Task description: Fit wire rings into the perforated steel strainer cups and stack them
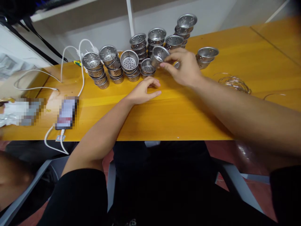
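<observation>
Head view: right hand (185, 67) reaches toward the counter's far edge w/ fingers closed round a small perforated metal cup (158, 56), tilted on its side, mouth facing the camera, held just above a low stack of cups (147, 67). Left hand (144, 91) lies palm-down on the yellow counter (164, 119) near its middle, fingers loosely curled, holding nothing. Along the far edge stand more nested stacks of like cups (113, 64), some leaning; another short stack (205, 56) sits to the right, apart from the rest. Loops of thin wire (234, 82) lie toward the far right corner. At the left edge, a phone (66, 113) on a white cable (81, 72).

The cup looks like thin sheet metal: prob. light, stiff, smooth and a bit slippery, rim likely the firmest place to pinch; side walls may dent if squeezed. Leaning stacks look easy to knock over.
</observation>
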`<state>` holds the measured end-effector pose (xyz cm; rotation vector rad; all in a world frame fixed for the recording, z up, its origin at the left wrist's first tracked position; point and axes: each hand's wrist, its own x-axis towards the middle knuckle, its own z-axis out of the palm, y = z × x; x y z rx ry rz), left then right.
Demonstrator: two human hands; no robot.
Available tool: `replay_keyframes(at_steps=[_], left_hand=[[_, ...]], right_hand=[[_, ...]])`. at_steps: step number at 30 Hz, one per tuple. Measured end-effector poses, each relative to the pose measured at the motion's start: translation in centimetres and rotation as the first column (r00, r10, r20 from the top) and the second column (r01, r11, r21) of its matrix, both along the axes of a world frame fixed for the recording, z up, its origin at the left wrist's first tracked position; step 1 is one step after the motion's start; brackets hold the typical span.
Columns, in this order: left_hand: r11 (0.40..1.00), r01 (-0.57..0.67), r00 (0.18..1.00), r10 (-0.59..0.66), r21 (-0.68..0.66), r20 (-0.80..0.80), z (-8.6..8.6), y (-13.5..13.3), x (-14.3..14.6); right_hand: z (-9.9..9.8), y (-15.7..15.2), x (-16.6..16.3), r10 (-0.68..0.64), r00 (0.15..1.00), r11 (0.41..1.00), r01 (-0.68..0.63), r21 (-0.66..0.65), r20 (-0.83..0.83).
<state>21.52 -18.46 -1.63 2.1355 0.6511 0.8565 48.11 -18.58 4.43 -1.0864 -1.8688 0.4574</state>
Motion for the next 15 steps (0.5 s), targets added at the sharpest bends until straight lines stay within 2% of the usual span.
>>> replay_keyframes(at_steps=[4,9,15], left_hand=[[1.0,-0.008,1.0,0.008,0.004,-0.015,0.1,0.0,0.0],[1.0,-0.015,0.999,0.016,0.017,-0.043,0.3,-0.1,0.0],[0.999,0.006,1.0,-0.005,0.033,-0.03,0.2,-0.1,-0.1]], right_hand=[[0.5,1.5,-1.2,0.023,0.999,1.0,-0.024,0.013,0.047],[-0.3,3.5,-2.6,0.054,0.993,0.998,-0.052,-0.02,0.107],[-0.8,3.1,-2.9,0.062,0.994,0.997,-0.058,-0.041,0.095]])
